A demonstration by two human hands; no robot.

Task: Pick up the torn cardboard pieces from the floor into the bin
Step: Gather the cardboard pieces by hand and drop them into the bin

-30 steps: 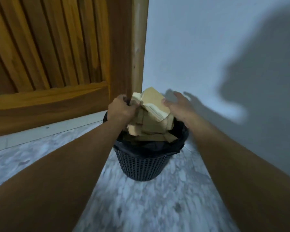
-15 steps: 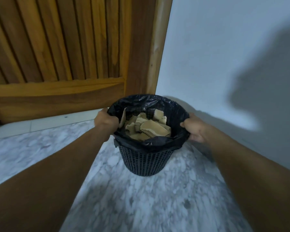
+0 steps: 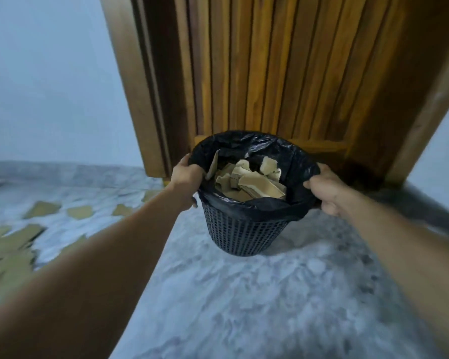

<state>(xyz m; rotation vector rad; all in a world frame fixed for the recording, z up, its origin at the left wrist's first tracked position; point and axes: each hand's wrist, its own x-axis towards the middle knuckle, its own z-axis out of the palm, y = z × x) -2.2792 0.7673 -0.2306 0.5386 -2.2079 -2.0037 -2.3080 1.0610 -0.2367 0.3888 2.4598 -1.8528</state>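
Black mesh bin (image 3: pixel 244 229) at 12 o'clock, before a wooden door (image 3: pixel 283 73) — my left hand (image 3: pixel 186 174) grips its rim at 9 o'clock, my right hand (image 3: pixel 327 189) at 3, fingers (image 3: pixel 312 183) curled over the liner (image 3: pixel 259 211). Torn cardboard pieces (image 3: pixel 249 180) lie inside — more scraps (image 3: pixel 11 244) litter the floor (image 3: pixel 244 294) toward 9 o'clock.

Round dark navy plastic mesh bin (image 3: pixel 244 237), grid-hole pattern, lined with glossy black plastic bag (image 3: pixel 259 149). Tan-beige torn cardboard pieces (image 3: pixel 249 181) inside bin, more tan cardboard scraps (image 3: pixel 13 244) on grey-white marbled stone floor (image 3: pixel 244 294). Brown vertical-slat wooden door (image 3: pixel 283 68). Pale blue-white wall (image 3: pixel 49 73).
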